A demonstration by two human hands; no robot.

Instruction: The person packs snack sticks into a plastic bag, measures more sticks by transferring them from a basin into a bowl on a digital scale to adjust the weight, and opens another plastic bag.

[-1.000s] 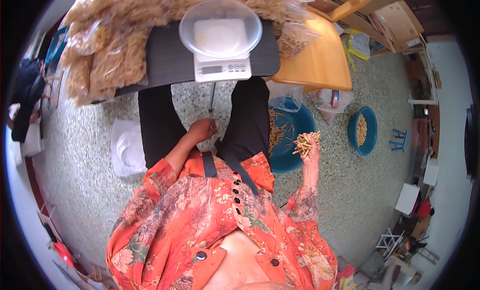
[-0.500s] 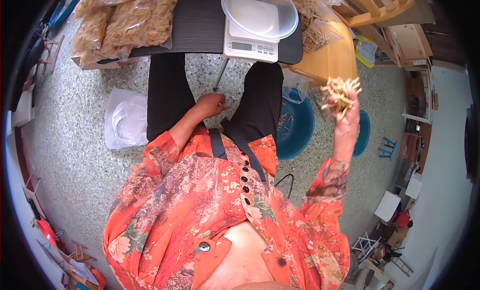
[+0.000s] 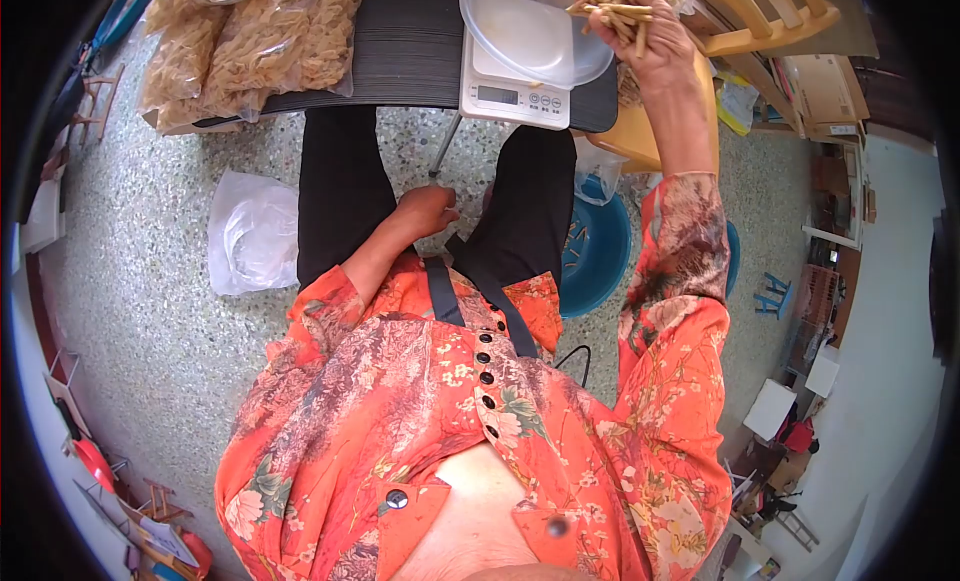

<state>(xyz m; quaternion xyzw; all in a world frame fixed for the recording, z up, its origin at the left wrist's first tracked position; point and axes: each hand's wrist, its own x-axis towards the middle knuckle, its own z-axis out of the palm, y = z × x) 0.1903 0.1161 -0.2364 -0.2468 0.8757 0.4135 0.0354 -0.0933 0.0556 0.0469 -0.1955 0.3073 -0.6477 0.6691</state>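
My right hand [image 3: 660,56] is closed around a bunch of tan, stick-like pieces [image 3: 628,21], held at the right rim of a clear plastic bowl [image 3: 470,21]. The bowl sits on a white digital scale [image 3: 550,109] at the front of a black table [image 3: 400,61]. A small tan piece shows near the bowl's front edge. My left hand [image 3: 425,211] rests between my thighs, fingers curled, with nothing visible in it.
Plastic bags of tan dried food [image 3: 280,46] are piled on the table's left. A blue basin [image 3: 600,276] with some pieces stands below right. A wooden chair [image 3: 770,21] is at the upper right. A white plastic bag [image 3: 255,236] lies on the floor.
My right hand has moved up and left with the sticks, from above the floor beside the basins to the bowl's edge. My left hand stays between my thighs.
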